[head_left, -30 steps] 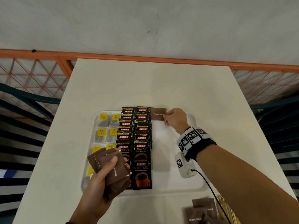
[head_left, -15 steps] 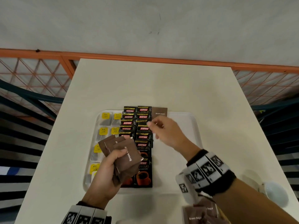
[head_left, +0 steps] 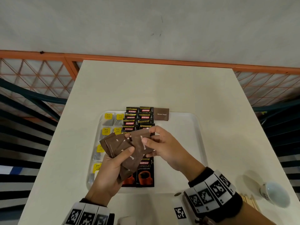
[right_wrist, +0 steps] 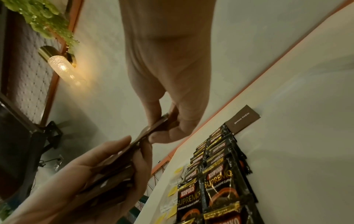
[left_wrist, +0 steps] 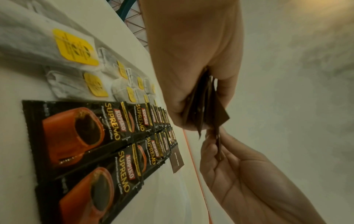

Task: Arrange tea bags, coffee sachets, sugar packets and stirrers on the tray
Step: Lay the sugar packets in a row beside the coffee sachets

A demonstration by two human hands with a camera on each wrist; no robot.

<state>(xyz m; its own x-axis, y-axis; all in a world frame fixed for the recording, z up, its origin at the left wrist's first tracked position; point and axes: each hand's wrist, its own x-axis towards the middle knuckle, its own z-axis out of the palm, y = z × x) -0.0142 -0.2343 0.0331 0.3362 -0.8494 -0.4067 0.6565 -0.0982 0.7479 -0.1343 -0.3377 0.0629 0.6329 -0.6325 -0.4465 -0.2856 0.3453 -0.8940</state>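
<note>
Sugar step now: left hand (head_left: 112, 169) grips the fanned sugar packets (head_left: 120, 146), right hand (head_left: 164, 146) pinches the top one. Next it probably goes beside the placed packet (head_left: 161, 114) on the tray (head_left: 191, 143).

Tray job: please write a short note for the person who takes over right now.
Left hand grips a fan of brown sugar packets above the tray. Right hand pinches one packet of that fan.
Done: tea bags at the tray's left, coffee sachets in two columns, one sugar packet laid at the far end beside them.
Left: the other sugar packets, then the stirrers, which lie on the table.
</note>
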